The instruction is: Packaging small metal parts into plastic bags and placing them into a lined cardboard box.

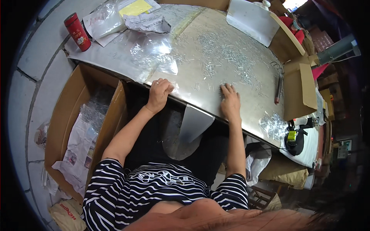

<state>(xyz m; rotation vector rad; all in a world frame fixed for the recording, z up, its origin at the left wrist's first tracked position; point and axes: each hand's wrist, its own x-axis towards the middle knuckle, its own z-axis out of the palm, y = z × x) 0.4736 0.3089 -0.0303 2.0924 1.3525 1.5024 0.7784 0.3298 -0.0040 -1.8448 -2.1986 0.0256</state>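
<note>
My left hand [159, 94] is at the front edge of the metal-topped table [189, 96], its fingers curled closed. Whatever it may hold is too small or hidden to make out. Bent forward onto the tabletop, the fingers of my right hand [231, 102] are slightly apart, with no held thing visible. Beyond both hands lie many small, thin, shiny metal pieces [235, 54], loosely scattered; their exact kind cannot be made out. A few lie singly between my hands. Clear plastic bags [151, 52] spread over the table just past my left hand.
A red flask [77, 32] stands at the far left beside papers [146, 23]. An open cardboard box [113, 106] with plastic and paper sits left of my legs. Cardboard flaps [300, 92] border the table's right side, near a dark rod-like tool [278, 87] and crumpled clear plastic [273, 125].
</note>
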